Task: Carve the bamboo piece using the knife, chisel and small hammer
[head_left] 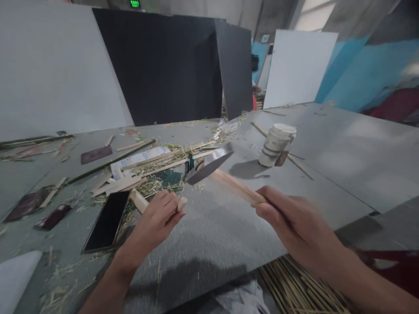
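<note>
My right hand (284, 213) is closed round the pale wooden handle (234, 185) of a tool with a broad, curved metal blade (209, 165), held above the table. The blade lies crosswise at the handle's far end. My left hand (160, 216) is closed on a pale wooden stick (182, 203); its rounded tip pokes out by the thumb and the rest is hidden in the fingers. Just behind that hand is a wider pale wooden piece (139, 200); I cannot tell whether it joins the stick. A black phone (108, 222) lies left of my left hand.
Straw-like shavings and wooden strips (121, 185) litter the grey table (209, 244). A lidded paper cup (276, 146) stands at right, near a thin stick (301, 168). A bundle of thin stalks (294, 288) lies below the table's near edge. Black panels (160, 65) rise behind.
</note>
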`<state>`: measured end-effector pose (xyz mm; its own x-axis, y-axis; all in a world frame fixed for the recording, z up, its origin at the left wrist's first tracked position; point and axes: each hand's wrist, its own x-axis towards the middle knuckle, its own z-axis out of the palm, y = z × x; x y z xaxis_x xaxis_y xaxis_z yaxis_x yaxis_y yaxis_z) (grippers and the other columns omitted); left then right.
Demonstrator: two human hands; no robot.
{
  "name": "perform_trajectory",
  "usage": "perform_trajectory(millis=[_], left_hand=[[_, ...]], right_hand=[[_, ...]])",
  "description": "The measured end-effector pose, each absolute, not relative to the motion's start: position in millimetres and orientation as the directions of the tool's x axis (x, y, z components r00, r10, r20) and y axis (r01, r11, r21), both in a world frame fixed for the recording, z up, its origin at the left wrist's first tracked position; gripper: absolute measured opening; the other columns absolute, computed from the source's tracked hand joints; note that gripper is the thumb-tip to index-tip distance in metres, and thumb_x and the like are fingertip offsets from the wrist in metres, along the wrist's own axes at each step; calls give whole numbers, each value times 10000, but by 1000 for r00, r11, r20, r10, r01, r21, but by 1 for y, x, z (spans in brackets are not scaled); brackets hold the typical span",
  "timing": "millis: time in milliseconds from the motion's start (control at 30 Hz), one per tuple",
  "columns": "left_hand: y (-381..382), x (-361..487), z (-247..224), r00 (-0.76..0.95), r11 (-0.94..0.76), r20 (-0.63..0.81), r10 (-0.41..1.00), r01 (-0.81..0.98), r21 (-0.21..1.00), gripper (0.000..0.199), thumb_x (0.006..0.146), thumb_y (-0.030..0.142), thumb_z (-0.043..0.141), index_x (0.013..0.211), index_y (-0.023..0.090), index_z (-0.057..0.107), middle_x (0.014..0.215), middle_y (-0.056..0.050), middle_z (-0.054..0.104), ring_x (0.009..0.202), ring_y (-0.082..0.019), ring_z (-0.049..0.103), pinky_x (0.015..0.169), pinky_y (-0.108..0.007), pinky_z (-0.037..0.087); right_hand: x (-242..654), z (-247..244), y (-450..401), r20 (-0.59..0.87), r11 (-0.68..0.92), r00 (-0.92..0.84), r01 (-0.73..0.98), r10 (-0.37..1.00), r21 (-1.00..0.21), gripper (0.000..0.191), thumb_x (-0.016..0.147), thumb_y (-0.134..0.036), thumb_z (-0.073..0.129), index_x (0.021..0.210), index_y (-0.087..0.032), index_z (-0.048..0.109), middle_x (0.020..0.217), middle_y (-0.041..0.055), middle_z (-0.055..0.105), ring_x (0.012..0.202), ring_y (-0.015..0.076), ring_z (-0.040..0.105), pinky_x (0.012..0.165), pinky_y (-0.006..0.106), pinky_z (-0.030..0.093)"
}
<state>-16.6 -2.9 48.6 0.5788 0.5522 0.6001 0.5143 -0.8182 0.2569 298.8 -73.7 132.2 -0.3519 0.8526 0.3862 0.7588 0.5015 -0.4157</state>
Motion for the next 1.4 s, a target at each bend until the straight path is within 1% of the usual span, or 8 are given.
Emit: perform_trajectory(millis=[133,300,433,700,800,900,1200,1400], left_hand=[[-3,-16,49,583,-814,594,554,529,241,221,1117,216,503,898,211,471,878,-21,561,854,-211,478,770,-327,396],[-4,-16,50,597,-821,593,541,529,217,245,1122,222,491,884,218,433,878,-21,565,851,-212,472,777,-336,389],[-5,-16,51,603,-803,565,563,559,204,283,1126,251,482,854,225,409,862,-22,565,838,-220,474,768,-350,377],[-6,-16,53,618,-807,566,545,569,156,286,1122,264,484,842,224,441,832,-24,565,822,-226,481,790,-364,387],[-6,-16,53,618,-803,561,552,575,156,266,1118,270,498,858,221,466,854,-30,575,821,-224,477,789,-362,391],[-4,-17,53,623,-810,561,546,564,162,282,1122,279,490,848,225,454,840,-26,574,807,-221,473,779,-359,388],[3,-24,50,562,-777,575,595,587,229,322,1138,346,456,841,224,484,788,-19,552,787,-220,467,751,-358,373],[2,-26,52,544,-747,543,640,605,275,315,1122,416,496,874,224,518,797,-18,561,799,-217,499,748,-345,393]], right_hand=[[298,134,-74,317,518,-422,781,849,-348,348,1155,-423,428,854,-250,458,619,-56,480,495,121,481,488,297,261],[298,138,-74,466,546,-362,758,807,-356,340,1150,-361,427,827,-255,417,571,-81,393,427,101,387,462,281,257],[298,136,-72,363,551,-437,768,823,-327,331,1147,-406,442,859,-248,486,586,-60,480,460,121,472,468,292,268],[300,137,-74,364,548,-436,779,823,-305,305,1136,-368,454,849,-264,444,588,-60,468,466,136,484,475,301,299],[302,139,-76,446,522,-366,797,817,-304,283,1134,-315,443,855,-267,437,570,-77,405,425,119,433,461,295,290],[303,138,-76,438,552,-402,779,804,-299,229,1126,-307,464,903,-265,491,589,-71,465,440,118,468,465,290,315],[307,136,-70,409,489,-333,788,850,-375,300,1112,-326,472,819,-260,477,548,-67,383,424,122,401,462,309,269],[273,122,-54,244,353,-259,595,935,-722,333,1061,-462,580,823,-229,566,631,-57,410,524,109,396,471,282,266]])
